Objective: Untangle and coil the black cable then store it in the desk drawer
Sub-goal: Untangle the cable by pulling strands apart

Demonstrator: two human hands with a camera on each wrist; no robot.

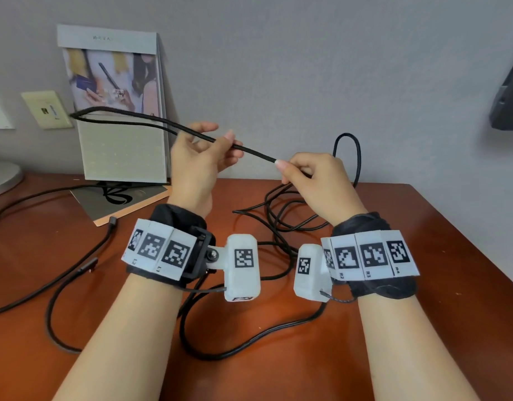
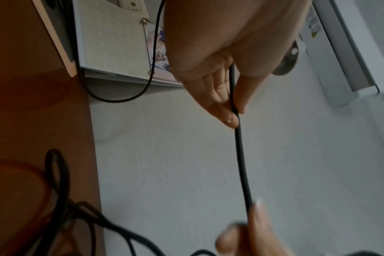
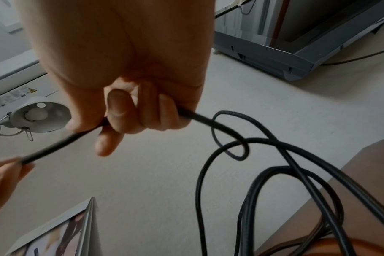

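Cable (image 1: 255, 153) taut btwn hands | L hand (image 1: 197, 157) pinches | R hand (image 1: 313, 180) grips, both raised

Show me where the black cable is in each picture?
Head: black cable stretched between left hand and right hand, centre.
Left wrist: runs down the middle.
Right wrist: centre-left, loops at right.
Shared landmark: standing booklet.

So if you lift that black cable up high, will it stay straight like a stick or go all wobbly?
Probably wobbly. The black cable only looks straight where the left hand and right hand hold it between them; past the right hand it droops into loose loops on the desk. It likely tangles easily too, since those loops cross.
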